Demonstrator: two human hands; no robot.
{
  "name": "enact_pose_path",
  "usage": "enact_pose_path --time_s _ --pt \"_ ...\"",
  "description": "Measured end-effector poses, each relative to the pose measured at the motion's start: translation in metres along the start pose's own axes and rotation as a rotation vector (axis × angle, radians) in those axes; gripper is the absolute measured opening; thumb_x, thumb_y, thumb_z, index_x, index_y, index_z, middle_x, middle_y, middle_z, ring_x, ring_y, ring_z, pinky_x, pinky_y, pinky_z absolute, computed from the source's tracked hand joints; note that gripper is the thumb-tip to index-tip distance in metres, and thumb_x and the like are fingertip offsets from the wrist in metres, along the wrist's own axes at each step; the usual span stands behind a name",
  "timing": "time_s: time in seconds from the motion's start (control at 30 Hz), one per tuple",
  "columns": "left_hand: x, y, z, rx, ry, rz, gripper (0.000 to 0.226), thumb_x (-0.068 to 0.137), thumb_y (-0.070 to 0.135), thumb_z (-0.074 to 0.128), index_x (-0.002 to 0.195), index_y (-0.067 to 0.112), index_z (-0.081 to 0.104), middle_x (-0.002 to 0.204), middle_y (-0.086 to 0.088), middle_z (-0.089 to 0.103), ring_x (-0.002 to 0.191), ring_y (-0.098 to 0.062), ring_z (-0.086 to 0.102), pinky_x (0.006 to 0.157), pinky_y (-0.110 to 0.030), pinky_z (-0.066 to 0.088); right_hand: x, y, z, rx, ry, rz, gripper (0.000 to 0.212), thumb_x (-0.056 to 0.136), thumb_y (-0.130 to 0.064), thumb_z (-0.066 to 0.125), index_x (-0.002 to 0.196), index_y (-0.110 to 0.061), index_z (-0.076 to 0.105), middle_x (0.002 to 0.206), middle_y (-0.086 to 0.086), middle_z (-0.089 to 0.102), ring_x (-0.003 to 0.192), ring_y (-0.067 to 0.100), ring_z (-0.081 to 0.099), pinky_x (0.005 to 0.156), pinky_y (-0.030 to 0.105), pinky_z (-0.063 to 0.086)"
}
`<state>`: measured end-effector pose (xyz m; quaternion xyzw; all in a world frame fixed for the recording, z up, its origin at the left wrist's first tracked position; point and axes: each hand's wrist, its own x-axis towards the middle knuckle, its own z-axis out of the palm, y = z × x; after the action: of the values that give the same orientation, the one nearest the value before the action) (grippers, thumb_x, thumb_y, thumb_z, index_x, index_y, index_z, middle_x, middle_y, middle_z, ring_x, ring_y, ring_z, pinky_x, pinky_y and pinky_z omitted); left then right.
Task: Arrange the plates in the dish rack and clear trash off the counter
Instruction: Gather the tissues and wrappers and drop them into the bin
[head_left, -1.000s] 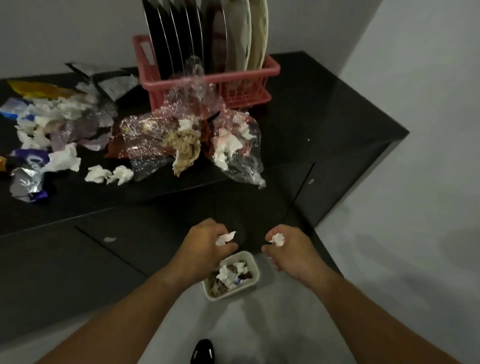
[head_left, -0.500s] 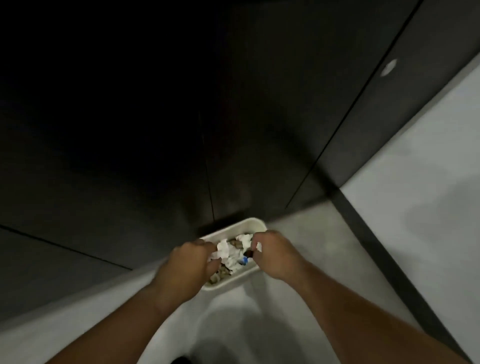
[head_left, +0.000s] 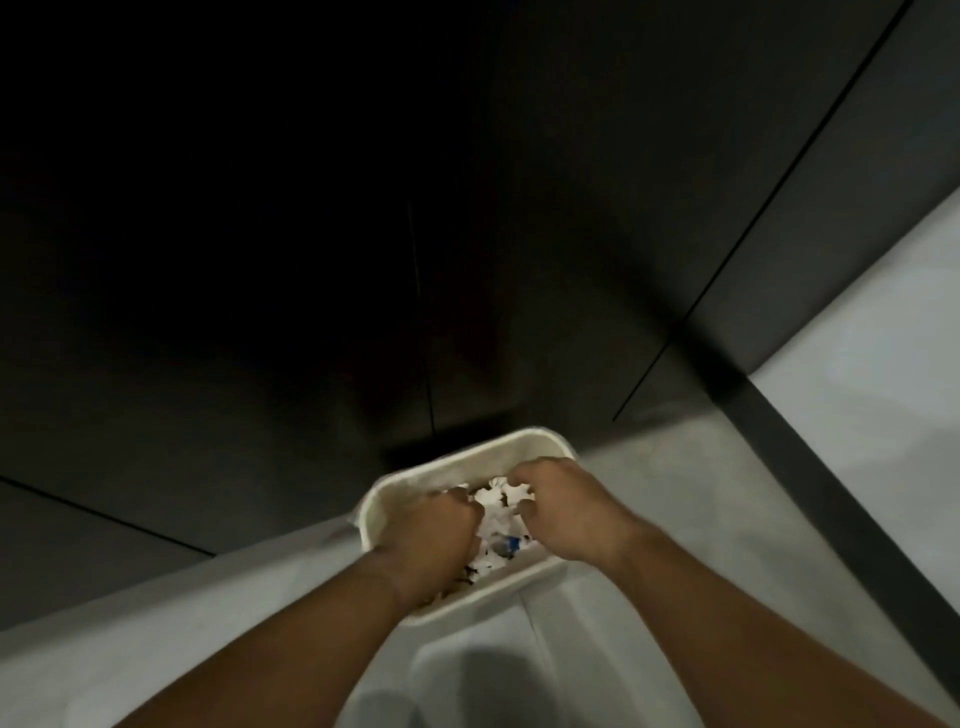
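A white trash bin (head_left: 374, 512) stands on the floor against the dark cabinet, holding crumpled white tissues (head_left: 493, 540) and a blue scrap. My left hand (head_left: 441, 535) is a fist low inside the bin, with a bit of white tissue showing at its knuckles. My right hand (head_left: 563, 504) hovers over the bin's far right side, its curled fingers pinching a white tissue wad (head_left: 506, 491). The counter, the plates and the dish rack are out of view.
Dark cabinet doors (head_left: 311, 260) fill the upper frame, with a dark plinth (head_left: 831, 493) running down the right. Pale grey floor (head_left: 857, 338) lies to the right and in front of the bin.
My view dropped from the counter to the floor. Both hands went down from above the bin into its mouth, carrying the tissue wads.
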<state>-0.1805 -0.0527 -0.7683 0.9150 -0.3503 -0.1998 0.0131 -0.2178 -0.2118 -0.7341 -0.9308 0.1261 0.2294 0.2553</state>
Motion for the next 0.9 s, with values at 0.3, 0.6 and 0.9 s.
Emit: enact_pose_path --time_s 0.3,0.6,0.9 --pt "0.052 -0.018 0.076 0.108 -0.378 -0.108 0.053 0.094 0.02 0.056 0.145 0.014 0.04 0.152 -0.012 0.033 0.136 -0.033 0.037 0.112 -0.05 0.034 -0.035 0.017 -0.001 -0.044 0.065 -0.088 0.035 0.1 -0.028 0.05 0.134 -0.03 0.059 0.133 -0.01 0.057 0.118 0.013 0.055 0.103 0.028 0.045" --pt "0.026 -0.013 -0.002 -0.122 -0.323 -0.042 0.041 0.098 0.04 0.044 0.135 0.022 0.047 0.138 -0.004 0.051 0.119 -0.024 0.054 0.097 -0.036 0.045 -0.042 -0.008 -0.039 -0.082 0.062 -0.126 0.037 0.098 -0.031 0.053 0.134 -0.03 0.06 0.138 -0.004 0.058 0.122 0.017 0.055 0.103 0.028 0.043" --pt "-0.101 0.02 -0.211 -0.126 0.038 0.004 0.048 0.094 0.055 0.045 0.137 0.033 0.043 0.128 0.008 0.05 0.108 -0.013 0.053 0.087 -0.03 0.048 -0.14 -0.086 -0.18 -0.082 0.084 -0.16 0.042 0.097 -0.035 0.056 0.138 -0.031 0.052 0.136 -0.01 0.049 0.12 0.013 0.05 0.097 0.029 0.045"
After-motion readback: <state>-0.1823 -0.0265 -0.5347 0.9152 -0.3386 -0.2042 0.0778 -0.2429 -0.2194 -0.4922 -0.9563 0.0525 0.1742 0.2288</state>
